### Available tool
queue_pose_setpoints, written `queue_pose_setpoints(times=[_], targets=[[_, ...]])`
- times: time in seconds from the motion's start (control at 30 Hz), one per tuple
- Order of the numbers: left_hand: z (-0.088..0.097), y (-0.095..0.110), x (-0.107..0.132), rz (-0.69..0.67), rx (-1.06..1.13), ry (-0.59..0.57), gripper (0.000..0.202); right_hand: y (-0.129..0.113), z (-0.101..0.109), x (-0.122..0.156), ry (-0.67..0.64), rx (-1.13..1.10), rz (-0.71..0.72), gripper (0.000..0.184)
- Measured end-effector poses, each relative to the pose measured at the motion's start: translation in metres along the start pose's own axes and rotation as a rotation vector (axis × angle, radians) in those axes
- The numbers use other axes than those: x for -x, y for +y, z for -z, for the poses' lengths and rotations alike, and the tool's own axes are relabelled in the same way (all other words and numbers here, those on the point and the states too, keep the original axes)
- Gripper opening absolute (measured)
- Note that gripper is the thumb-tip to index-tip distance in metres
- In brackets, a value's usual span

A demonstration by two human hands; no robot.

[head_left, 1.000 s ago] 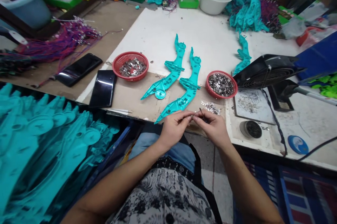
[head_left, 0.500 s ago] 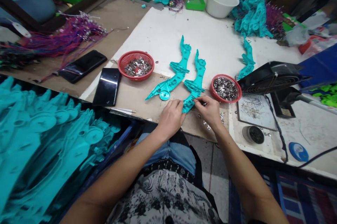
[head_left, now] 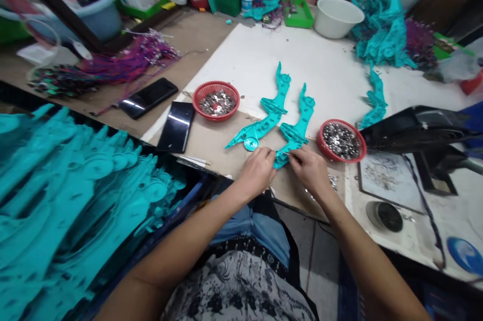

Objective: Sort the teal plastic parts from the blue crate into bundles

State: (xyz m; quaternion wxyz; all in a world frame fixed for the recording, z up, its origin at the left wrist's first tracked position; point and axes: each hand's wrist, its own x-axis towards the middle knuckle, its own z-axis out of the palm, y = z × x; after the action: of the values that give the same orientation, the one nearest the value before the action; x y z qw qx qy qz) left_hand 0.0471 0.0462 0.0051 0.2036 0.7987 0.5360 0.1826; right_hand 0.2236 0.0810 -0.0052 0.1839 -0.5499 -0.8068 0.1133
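Two long teal plastic parts lie side by side on the table edge. My left hand (head_left: 258,170) grips the lower end of the right-hand teal part (head_left: 298,125), fingers curled over it. My right hand (head_left: 309,167) is pinched against the same part just to the right, holding something small I cannot make out. The other teal part (head_left: 266,117) lies untouched to the left. A red basket (head_left: 341,140) of small metal pieces sits just right of my hands, another red basket (head_left: 216,100) to the left.
Two black phones (head_left: 176,126) (head_left: 149,97) lie left of the baskets. A stack of teal parts (head_left: 75,195) fills the lower left. A black fan (head_left: 418,127), a round tin (head_left: 387,215), a white bowl (head_left: 335,16) and purple wires (head_left: 128,59) surround the work area.
My hands moved from the table edge, pinching a small piece, forward onto the lower end of the right teal part. The camera has swung left.
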Motion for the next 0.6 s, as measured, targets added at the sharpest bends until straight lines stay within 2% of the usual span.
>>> queue_pose_setpoints(times=[0.1,0.17,0.27,0.33,0.4,0.47,0.6], targets=[[0.024,-0.013,-0.013,0.016,0.001,-0.046,0.024,-0.001,-0.006,-0.005,-0.046,0.016,0.052,0.022],[0.049,-0.031,-0.028,0.113,0.018,0.001,0.022,0.0,-0.01,-0.01,-0.077,0.007,0.08,0.022],[0.089,-0.072,-0.055,0.34,-0.05,0.153,0.026,0.001,-0.01,-0.018,-0.125,0.003,0.112,0.024],[0.108,-0.103,-0.071,0.455,-0.153,0.175,0.028,0.002,-0.008,-0.021,-0.158,-0.003,0.131,0.025],[0.118,-0.129,-0.081,0.495,-0.24,0.105,0.03,0.003,-0.004,-0.023,-0.192,-0.015,0.149,0.025],[0.121,-0.145,-0.088,0.462,-0.292,0.008,0.033,0.003,-0.001,-0.025,-0.22,-0.038,0.164,0.025],[0.119,-0.155,-0.095,0.365,-0.327,-0.095,0.03,0.002,0.002,-0.028,-0.222,-0.084,0.175,0.023]])
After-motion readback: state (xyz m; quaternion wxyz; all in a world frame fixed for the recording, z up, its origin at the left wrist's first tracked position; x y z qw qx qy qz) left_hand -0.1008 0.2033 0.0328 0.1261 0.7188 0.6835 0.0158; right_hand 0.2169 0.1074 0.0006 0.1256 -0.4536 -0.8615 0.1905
